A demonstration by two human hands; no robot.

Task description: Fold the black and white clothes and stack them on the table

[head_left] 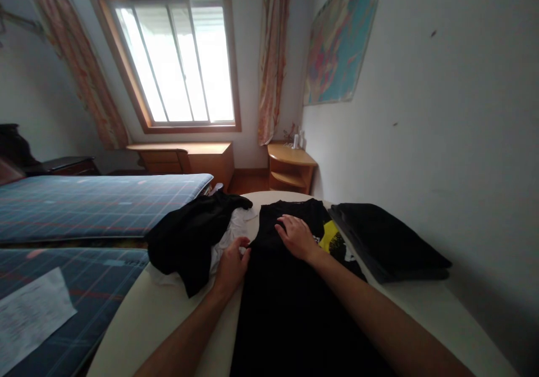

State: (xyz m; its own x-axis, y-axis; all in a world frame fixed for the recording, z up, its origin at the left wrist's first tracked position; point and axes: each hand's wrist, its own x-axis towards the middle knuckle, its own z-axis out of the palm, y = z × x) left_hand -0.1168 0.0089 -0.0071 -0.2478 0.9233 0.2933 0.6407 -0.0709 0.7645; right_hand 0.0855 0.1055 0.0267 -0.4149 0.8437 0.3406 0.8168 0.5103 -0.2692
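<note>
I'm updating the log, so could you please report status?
Left hand at edge of black shirt. Right hand flat on it. Crumpled clothes left, folded stack right, nearby.

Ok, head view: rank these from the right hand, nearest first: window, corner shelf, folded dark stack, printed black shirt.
1. Printed black shirt: directly under the right hand.
2. Folded dark stack: to the right, on the table.
3. Corner shelf: ahead, beyond the table.
4. Window: farthest, ahead and left.

The black shirt (pixel 280 298) lies flat and lengthwise on the pale desk (pixel 155 318), neck end farthest, left edge nearly straight, a partly covered yellow-and-white print (pixel 330 235) at right.
</note>
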